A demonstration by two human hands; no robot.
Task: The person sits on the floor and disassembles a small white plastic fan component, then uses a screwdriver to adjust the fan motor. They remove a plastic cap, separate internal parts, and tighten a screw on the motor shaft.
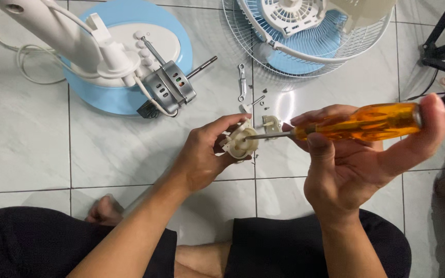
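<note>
Gleaming pale marble floor tiles carry a blue fan base far left beside a metal motor. The left hand is clamped around a small white plastic gear housing; the right hand is closed on an amber-handled screwdriver, whose tip meets it. A wire grille lies far right.
</note>
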